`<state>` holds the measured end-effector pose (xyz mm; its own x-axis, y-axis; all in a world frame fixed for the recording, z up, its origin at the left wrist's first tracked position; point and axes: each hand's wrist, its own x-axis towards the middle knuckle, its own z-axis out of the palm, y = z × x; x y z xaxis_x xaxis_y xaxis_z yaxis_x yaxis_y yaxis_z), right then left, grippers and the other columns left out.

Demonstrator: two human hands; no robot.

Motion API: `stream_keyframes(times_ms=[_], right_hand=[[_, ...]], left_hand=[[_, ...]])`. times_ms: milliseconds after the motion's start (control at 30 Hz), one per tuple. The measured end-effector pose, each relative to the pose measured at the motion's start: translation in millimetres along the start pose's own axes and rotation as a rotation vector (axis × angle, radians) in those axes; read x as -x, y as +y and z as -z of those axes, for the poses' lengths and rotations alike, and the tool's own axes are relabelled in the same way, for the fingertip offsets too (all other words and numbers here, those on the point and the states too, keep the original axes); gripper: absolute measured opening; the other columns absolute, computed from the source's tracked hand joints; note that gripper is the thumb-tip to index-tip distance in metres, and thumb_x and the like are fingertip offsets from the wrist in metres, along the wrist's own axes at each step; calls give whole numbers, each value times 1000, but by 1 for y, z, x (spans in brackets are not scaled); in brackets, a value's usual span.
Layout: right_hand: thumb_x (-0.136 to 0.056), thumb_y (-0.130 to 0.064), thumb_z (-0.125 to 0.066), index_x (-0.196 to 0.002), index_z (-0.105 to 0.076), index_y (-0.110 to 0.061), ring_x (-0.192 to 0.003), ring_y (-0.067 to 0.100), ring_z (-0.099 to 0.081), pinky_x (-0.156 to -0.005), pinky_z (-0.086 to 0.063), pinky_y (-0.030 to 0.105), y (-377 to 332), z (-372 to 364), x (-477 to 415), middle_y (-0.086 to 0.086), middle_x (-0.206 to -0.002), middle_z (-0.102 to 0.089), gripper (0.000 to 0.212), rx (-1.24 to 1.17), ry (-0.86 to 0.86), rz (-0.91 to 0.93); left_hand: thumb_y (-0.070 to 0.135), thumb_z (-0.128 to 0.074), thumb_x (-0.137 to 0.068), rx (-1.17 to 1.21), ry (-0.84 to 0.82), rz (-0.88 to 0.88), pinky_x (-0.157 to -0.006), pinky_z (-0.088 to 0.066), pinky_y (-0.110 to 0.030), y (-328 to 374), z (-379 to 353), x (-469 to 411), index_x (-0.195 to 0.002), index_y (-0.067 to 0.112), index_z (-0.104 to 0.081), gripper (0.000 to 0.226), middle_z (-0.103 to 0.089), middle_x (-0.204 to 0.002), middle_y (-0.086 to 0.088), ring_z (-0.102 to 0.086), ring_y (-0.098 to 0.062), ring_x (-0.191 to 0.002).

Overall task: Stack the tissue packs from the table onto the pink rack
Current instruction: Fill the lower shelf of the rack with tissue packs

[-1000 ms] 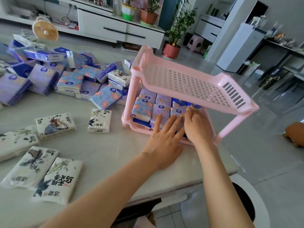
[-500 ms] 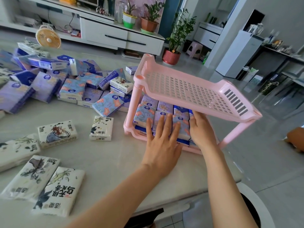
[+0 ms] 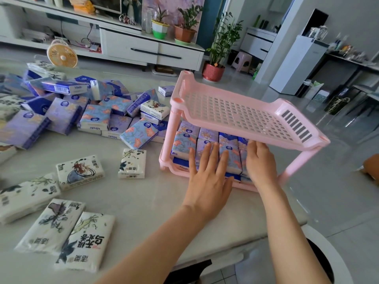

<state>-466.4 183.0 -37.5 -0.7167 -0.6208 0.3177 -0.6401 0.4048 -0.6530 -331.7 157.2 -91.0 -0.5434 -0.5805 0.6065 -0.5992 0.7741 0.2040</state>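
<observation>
A pink two-tier rack (image 3: 242, 115) stands at the table's right end. Its top shelf holds nothing; its lower shelf carries several blue and purple floral tissue packs (image 3: 184, 143) lying side by side. My left hand (image 3: 207, 181) lies flat with straight fingers on the front packs. My right hand (image 3: 259, 160) reaches under the top shelf and presses on the packs at the right; its fingertips are hidden. More floral packs (image 3: 94, 117) lie in a heap to the left. White packs with ink drawings (image 3: 132, 163) are scattered near the front left.
The pale table (image 3: 147, 201) ends just right of the rack and just below my forearms. A small orange fan (image 3: 62, 56) stands at the far left edge. A white round stool (image 3: 336, 261) sits below right. Cabinets and potted plants (image 3: 215, 64) stand beyond.
Both hands have slid further in over the lower-shelf packs, pushing them back. The view has tilted upward a little.
</observation>
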Motion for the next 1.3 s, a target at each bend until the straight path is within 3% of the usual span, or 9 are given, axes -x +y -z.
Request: stream_keyframes(times_ms=[67, 167, 333, 533, 667, 800, 967, 1133, 1300], right_hand=[[-98, -24, -34, -116, -55, 0, -108, 35, -51, -75, -32, 26, -1, 11, 4, 22, -118, -58, 36, -118, 69, -79], [-91, -27, -43, -110, -62, -13, -123, 28, -46, -102, -36, 30, -6, 26, 21, 14, -138, -45, 30, -270, 235, -50], [-87, 6, -41, -83, -60, -18, -86, 27, -64, -86, -51, 42, -9, 29, 66, 1, -79, -65, 30, -349, 181, -50], [-79, 1, -44, -74, -59, -15, -64, -2, -55, -62, -40, 10, -58, 4, 91, 4, -73, -67, 22, -320, 135, 134], [-76, -12, -43, -67, -59, -9, -58, 4, -53, -52, -34, 8, -111, -22, 128, -6, -62, -59, 18, -448, -5, 416], [-79, -10, -46, -70, -60, -11, -61, 0, -48, -57, -36, 14, -139, -49, 151, -13, -64, -53, 17, -344, -207, 615], [-84, -3, -48, -73, -64, -9, -60, 3, -51, -55, -35, 21, -157, -81, 160, 0, -71, -64, 20, -306, -441, 593], [-84, 0, -51, -75, -66, -9, -60, -2, -51, -54, -35, 17, -175, -98, 161, -7, -70, -62, 20, -328, -480, 532], [-86, -3, -49, -78, -65, -11, -62, 4, -53, -55, -38, 24, -196, -97, 184, -3, -74, -64, 19, -378, -485, 622]], left_hand=[[32, -36, -82, 41, 21, -10, -99, -31, -62, -1, 5, 1, -122, 7, -59, 53, -55, -132, -14, -49, -30, -125], [19, -38, -81, 159, 89, -57, -97, -38, -60, -5, 14, 8, -110, 5, -63, 41, -58, -125, -16, -53, -32, -119], [9, -39, -75, 430, 149, -48, -75, -39, -32, -16, 29, 24, -81, 5, -64, 25, -64, -89, -11, -51, -22, -86], [13, -32, -73, 619, 61, 70, -68, -41, -28, -20, 70, 47, -81, 7, -62, 32, -62, -83, -6, -54, -23, -76], [12, -37, -76, 733, 66, 207, -68, -42, -23, -35, 127, 74, -76, 10, -58, 20, -58, -81, 1, -53, -14, -76], [13, -43, -79, 560, 108, 298, -74, -38, -6, -113, 188, 112, -84, 22, -64, 23, -61, -87, 14, -55, 3, -85], [8, -53, -85, 221, 74, 516, -77, -47, -29, -211, 252, 140, -89, 28, -61, 22, -62, -93, 13, -59, -10, -92], [10, -56, -89, -62, -76, 692, -85, -46, -28, -267, 283, 168, -120, 16, -57, 32, -53, -129, -3, -54, -21, -107], [9, -66, -82, -207, -90, 759, -94, -42, -50, -293, 304, 201, -119, 12, -57, 38, -56, -124, -11, -52, -33, -113]])
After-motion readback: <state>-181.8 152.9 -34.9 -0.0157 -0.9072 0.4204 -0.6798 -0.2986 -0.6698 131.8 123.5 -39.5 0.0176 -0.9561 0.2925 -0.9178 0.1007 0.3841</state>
